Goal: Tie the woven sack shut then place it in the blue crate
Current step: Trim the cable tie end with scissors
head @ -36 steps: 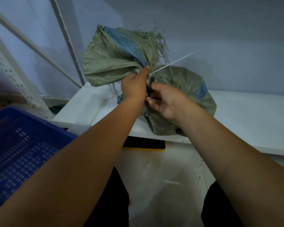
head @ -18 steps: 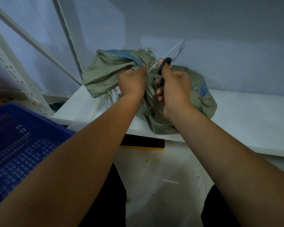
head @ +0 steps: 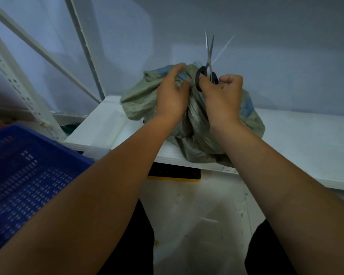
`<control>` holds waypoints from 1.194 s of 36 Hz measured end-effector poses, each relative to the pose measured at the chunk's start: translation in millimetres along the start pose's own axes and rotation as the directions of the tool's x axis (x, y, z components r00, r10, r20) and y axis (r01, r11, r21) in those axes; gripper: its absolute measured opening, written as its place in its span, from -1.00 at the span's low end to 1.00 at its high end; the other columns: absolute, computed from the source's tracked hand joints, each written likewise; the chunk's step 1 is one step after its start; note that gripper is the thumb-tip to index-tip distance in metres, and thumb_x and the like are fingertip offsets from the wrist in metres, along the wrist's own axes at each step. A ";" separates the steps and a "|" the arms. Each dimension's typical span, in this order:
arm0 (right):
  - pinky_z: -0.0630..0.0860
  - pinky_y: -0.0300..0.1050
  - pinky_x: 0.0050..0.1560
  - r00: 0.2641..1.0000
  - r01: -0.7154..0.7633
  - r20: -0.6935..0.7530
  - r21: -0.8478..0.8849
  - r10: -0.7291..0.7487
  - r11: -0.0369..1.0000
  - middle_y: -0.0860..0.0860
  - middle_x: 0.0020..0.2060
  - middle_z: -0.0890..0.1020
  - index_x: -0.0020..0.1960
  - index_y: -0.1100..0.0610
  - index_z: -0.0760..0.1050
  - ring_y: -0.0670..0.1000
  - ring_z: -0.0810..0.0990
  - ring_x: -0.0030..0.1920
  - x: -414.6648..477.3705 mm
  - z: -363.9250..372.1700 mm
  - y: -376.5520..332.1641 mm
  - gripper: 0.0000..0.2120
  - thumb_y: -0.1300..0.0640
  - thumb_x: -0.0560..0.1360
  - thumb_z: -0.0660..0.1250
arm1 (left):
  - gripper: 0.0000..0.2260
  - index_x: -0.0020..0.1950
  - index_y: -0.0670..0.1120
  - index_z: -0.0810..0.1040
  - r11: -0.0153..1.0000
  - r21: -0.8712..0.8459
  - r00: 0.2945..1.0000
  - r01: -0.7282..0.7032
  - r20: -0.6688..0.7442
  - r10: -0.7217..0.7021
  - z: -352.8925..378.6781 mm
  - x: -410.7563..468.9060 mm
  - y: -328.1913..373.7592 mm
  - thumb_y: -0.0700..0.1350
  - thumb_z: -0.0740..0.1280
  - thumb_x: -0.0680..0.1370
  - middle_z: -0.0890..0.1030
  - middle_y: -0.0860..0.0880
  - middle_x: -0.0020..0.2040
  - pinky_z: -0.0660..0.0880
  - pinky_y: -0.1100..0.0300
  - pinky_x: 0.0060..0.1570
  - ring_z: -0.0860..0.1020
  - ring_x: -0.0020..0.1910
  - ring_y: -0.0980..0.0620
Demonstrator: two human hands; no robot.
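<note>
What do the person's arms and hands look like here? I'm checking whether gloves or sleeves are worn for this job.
Both the left hand and the right hand are bare, with no gloves. Both forearms are bare up to the frame edge, so no sleeves show. No watch, rings or bracelets are visible.

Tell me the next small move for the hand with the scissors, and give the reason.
Probably swing the scissors right so the blades straddle the white tie tail, then snip. The right hand holds them upright with blades slightly parted, just left of the tail that juts up from the neck of the woven sack, which the left hand pinches. The blue crate waits lower left.
</note>
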State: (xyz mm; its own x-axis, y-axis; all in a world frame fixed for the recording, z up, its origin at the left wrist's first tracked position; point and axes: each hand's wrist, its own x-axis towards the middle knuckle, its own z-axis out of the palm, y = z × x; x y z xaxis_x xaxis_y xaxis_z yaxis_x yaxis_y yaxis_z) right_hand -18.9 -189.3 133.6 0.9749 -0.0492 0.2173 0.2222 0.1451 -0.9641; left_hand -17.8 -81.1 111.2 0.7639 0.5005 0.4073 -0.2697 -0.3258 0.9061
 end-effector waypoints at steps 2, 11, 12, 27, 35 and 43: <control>0.52 -0.15 -0.13 1.000 -0.025 0.003 0.048 0.025 0.999 0.01 -0.18 0.52 -0.01 0.02 0.31 -0.08 0.53 -0.23 1.4 -0.5 1.6 -0.61 0.04 0.41 0.53 | -0.72 0.26 -0.13 0.61 1.000 -0.009 0.998 0.004 0.069 -0.003 0.4 0.2 -2.3 -0.16 0.26 0.59 0.69 -0.04 0.12 0.59 0.01 0.19 0.66 0.09 0.05; 0.53 -0.23 -0.13 1.000 0.023 -0.013 0.180 -0.021 0.983 0.00 -0.20 0.53 0.08 0.11 0.34 -0.12 0.55 -0.23 4.5 -1.9 -4.1 -0.66 0.16 0.47 0.48 | -0.61 0.29 0.02 0.55 0.996 0.033 0.967 0.088 0.236 -0.093 1.5 -12.3 15.8 0.12 0.31 0.50 0.69 0.01 0.08 0.63 0.00 0.08 0.68 0.01 0.08; 0.52 -0.25 -0.16 0.999 0.031 -0.016 0.187 -0.029 0.982 -0.02 -0.24 0.51 0.07 0.12 0.34 -0.14 0.53 -0.26 4.3 -2.0 -4.4 -0.67 0.18 0.48 0.47 | -0.61 0.28 0.02 0.54 0.995 0.027 0.962 0.101 0.252 -0.104 1.7 -13.3 17.4 0.12 0.34 0.50 0.68 0.00 0.06 0.64 0.03 0.05 0.68 -0.01 0.08; 0.47 -0.28 -0.24 0.998 0.063 -0.029 0.244 -0.058 0.968 0.00 -0.26 0.46 0.03 0.13 0.36 -0.12 0.47 -0.31 1.0 0.3 -12.8 -0.73 0.19 0.49 0.45 | -0.57 0.30 0.01 0.48 0.987 0.107 0.913 0.120 0.379 -0.152 2.3 -14.8 6.1 -0.17 0.48 0.48 0.59 0.06 0.06 0.51 0.49 -0.23 0.60 -0.05 0.19; 0.53 -0.07 -0.05 0.989 0.140 0.027 0.190 -0.148 0.972 0.03 -0.25 0.47 0.08 0.11 0.37 -0.02 0.52 -0.22 -10.4 7.8 -14.9 -0.62 0.07 0.36 0.43 | -0.73 0.38 -0.15 0.42 0.939 0.319 0.879 -0.132 0.476 -0.038 16.3 -16.7 6.3 -0.18 0.21 0.67 0.39 0.12 0.00 0.23 0.74 -0.29 0.35 -0.16 0.37; 0.56 0.03 0.02 0.992 0.128 -0.006 0.211 -0.129 0.969 -0.01 -0.30 0.47 0.07 0.11 0.39 0.00 0.53 -0.21 -8.0 6.9 -15.0 -0.66 0.09 0.38 0.44 | -0.79 0.30 -0.12 0.41 0.927 0.355 0.899 -0.119 0.435 -0.051 26.0 -16.9 2.3 -0.21 0.21 0.66 0.42 0.19 -0.02 0.27 0.68 -0.12 0.41 -0.07 0.40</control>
State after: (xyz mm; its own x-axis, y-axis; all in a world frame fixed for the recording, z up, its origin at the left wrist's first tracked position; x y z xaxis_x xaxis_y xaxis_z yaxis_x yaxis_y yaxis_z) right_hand -29.9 -184.3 147.4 0.9378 -0.0736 0.3394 0.3434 0.3425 -0.8745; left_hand -16.1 -111.1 103.4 0.9554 0.1180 0.2707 -0.1330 -0.6464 0.7514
